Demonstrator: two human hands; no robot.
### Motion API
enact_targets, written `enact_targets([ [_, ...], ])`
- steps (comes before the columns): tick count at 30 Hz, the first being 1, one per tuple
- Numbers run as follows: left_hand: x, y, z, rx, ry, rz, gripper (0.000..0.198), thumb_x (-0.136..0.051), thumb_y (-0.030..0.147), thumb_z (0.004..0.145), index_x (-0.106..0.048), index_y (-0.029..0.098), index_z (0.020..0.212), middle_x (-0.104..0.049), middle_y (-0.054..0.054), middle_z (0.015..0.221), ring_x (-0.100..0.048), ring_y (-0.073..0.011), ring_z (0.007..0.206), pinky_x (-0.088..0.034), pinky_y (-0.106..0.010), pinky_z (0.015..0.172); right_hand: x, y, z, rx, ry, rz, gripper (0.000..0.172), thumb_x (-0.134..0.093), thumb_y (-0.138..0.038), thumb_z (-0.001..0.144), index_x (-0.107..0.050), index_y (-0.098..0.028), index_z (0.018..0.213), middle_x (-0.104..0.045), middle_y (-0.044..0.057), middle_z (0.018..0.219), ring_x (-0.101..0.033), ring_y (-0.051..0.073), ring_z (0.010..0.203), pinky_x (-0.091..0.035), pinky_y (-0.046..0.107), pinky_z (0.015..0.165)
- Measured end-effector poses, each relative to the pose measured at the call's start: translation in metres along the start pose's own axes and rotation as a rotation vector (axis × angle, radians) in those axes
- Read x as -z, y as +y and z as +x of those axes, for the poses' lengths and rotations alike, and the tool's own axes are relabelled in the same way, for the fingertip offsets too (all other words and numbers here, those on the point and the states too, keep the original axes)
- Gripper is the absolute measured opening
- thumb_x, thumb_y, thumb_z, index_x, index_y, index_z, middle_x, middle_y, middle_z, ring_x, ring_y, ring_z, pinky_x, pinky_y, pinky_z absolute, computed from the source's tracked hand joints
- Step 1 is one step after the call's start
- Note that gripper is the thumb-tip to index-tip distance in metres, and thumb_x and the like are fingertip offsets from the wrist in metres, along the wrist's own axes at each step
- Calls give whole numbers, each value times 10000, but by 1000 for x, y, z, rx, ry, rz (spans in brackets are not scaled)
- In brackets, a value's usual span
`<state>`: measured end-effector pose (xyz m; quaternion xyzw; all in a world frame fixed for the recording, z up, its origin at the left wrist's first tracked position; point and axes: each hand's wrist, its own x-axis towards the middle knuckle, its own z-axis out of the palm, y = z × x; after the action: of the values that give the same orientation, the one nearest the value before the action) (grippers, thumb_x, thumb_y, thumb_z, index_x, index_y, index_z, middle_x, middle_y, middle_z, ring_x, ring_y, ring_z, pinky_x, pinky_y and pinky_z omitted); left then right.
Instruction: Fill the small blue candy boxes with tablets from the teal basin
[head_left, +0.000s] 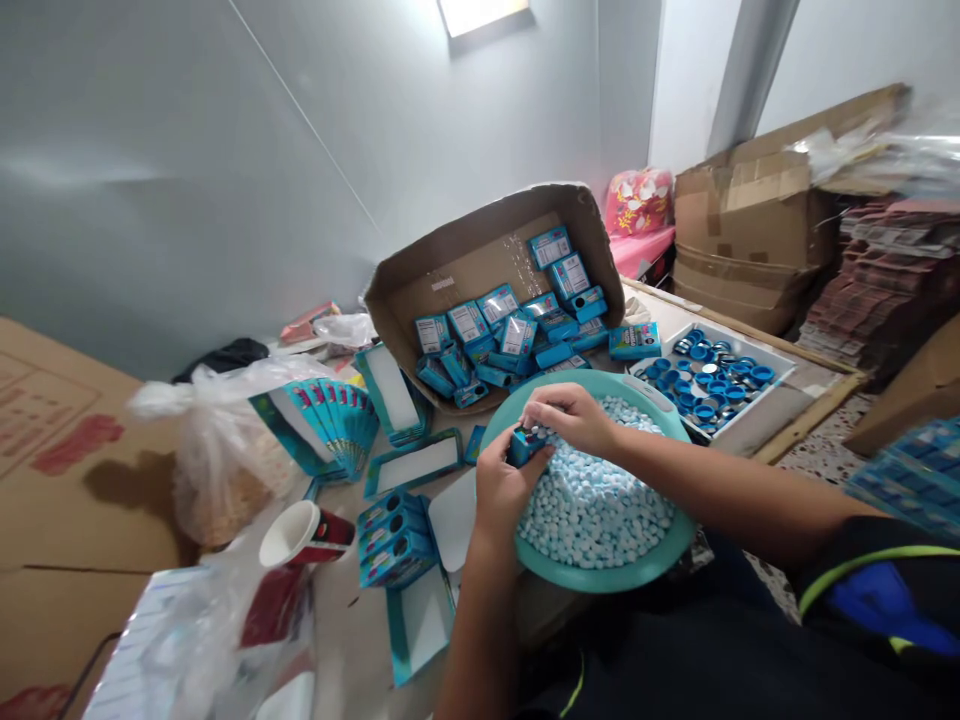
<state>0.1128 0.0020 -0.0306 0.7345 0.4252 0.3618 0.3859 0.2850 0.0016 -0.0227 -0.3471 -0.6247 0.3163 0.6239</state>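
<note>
My left hand (pixel 504 485) is closed around a small blue printed box (pixel 526 446) above the left part of a teal basin (pixel 600 580). My right hand (pixel 576 415) meets the top of that box with its fingers pinched; what they hold, if anything, is too small to make out. Many small white and pale blue pellets (pixel 600 510) fill the basin. Behind it, a tilted cardboard carton (pixel 472 250) contains several blue boxes (pixel 517 335). To the right lies a white tray (pixel 784 385) of blue round caps (pixel 709 378).
Left of the basin stand joined blue boxes with round holes (pixel 397 540), near a fan of printed sleeves (pixel 337 415) and a paper cup (pixel 307 535). A plastic bag (pixel 232 450) sits further left. Large cartons (pixel 750 220) and stacked cardboard (pixel 885 265) are at the right.
</note>
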Motion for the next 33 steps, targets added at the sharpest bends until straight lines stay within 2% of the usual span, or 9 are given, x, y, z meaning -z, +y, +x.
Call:
enact_targets([
  [2, 1, 2, 1, 47, -26, -50, 442, -809, 446, 788, -739, 139, 1097, -751, -71, 1002, -686, -263, 975, -540, -387, 915, 0, 3, 2, 62, -81, -73, 481, -570, -554, 992, -702, -201, 692, -684, 53, 704, -615, 183, 669, -490, 322, 652],
  [5, 2, 2, 4, 94, -61, -100, 433, -802, 472, 786, -739, 125, 1039, -739, -62, 951, -663, -238, 906, -525, -343, 833, -2, 9, 4, 113, -110, -124, 510, -573, -573, 992, -669, -212, 644, -659, 59, 698, -606, 188, 664, -486, 330, 638],
  [10, 2, -3, 7, 170, -67, -127, 425, -790, 480, 787, -718, 145, 1039, -725, -37, 939, -644, -220, 884, -505, -311, 799, -4, 20, 3, 99, -59, -204, 550, -624, -621, 951, -590, -236, 559, -583, 39, 621, -557, 192, 638, -450, 337, 608],
  [16, 2, -4, 5, 123, -99, -25, 385, -775, 468, 827, -718, 196, 1094, -734, -34, 988, -669, -249, 958, -517, -340, 865, -5, 16, 2, 21, 13, -195, 560, -690, -629, 900, -524, -230, 544, -576, 27, 650, -535, 166, 609, -434, 321, 593],
  [22, -1, -8, 5, 104, -115, -47, 449, -793, 447, 821, -695, 244, 1210, -736, -54, 1150, -670, -285, 1086, -513, -409, 978, -4, 2, -1, -87, 108, -46, 501, -552, -622, 985, -641, -230, 687, -629, 58, 770, -595, 208, 759, -485, 352, 720],
  [25, -3, -13, 4, 138, -134, -33, 476, -801, 452, 814, -680, 251, 1229, -734, -53, 1152, -673, -287, 1071, -516, -433, 979, -7, 4, -5, -189, 162, 168, 550, -452, -724, 985, -681, -231, 901, -660, 57, 834, -628, 216, 793, -492, 356, 747],
  [28, -4, -13, 3, 153, -128, -26, 468, -805, 434, 810, -677, 247, 1219, -737, -55, 1153, -679, -291, 1071, -521, -451, 984, -13, 9, -7, -224, 206, 311, 595, -456, -790, 946, -642, -247, 1103, -665, 48, 897, -663, 224, 837, -505, 359, 770],
  [31, -3, -11, 2, 159, -35, -58, 524, -823, 406, 790, -651, 236, 1255, -729, -68, 1192, -685, -298, 1099, -535, -433, 975, -15, 9, -8, -240, 159, 320, 626, -482, -816, 922, -653, -245, 1114, -677, 67, 949, -677, 248, 918, -528, 398, 867],
  [33, -3, -9, 2, 164, -19, -58, 519, -819, 397, 795, -648, 222, 1252, -727, -75, 1190, -689, -300, 1093, -540, -417, 955, -14, 8, -9, -242, 100, 295, 650, -459, -821, 930, -691, -228, 1062, -685, 92, 1001, -677, 263, 978, -529, 420, 931],
])
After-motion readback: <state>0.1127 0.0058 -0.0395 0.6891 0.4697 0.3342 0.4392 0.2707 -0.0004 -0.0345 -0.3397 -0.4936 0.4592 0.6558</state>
